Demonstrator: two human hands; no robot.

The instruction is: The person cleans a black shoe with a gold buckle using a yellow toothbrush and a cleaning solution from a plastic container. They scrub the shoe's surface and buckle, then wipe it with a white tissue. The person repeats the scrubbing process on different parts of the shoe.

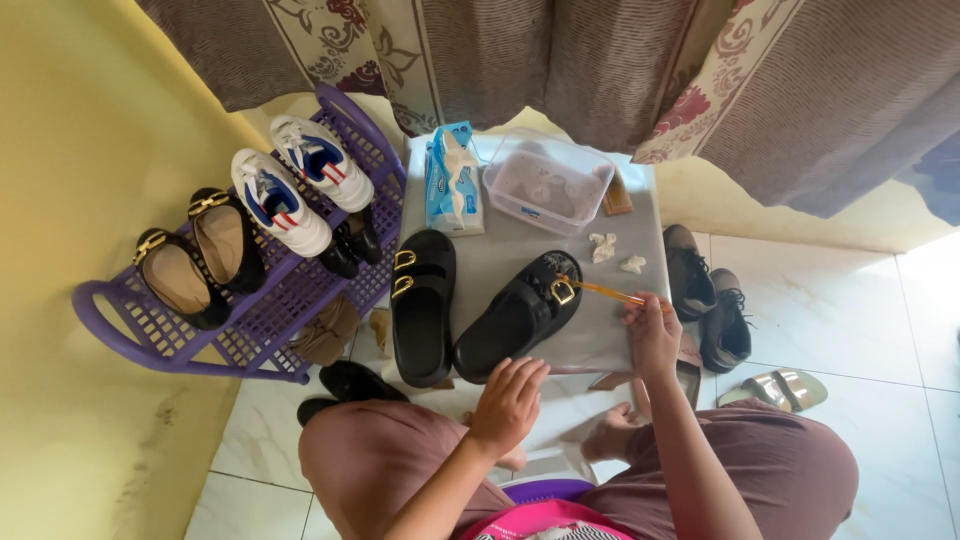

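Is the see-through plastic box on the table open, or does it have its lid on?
Open. The clear plastic box shows no lid on top, and you look straight down onto the pale things inside.

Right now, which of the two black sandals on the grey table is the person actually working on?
The right black sandal, lying slanted. The left hand steadies its heel and the right hand aims an orange stick at its gold buckle. The left black sandal lies untouched.
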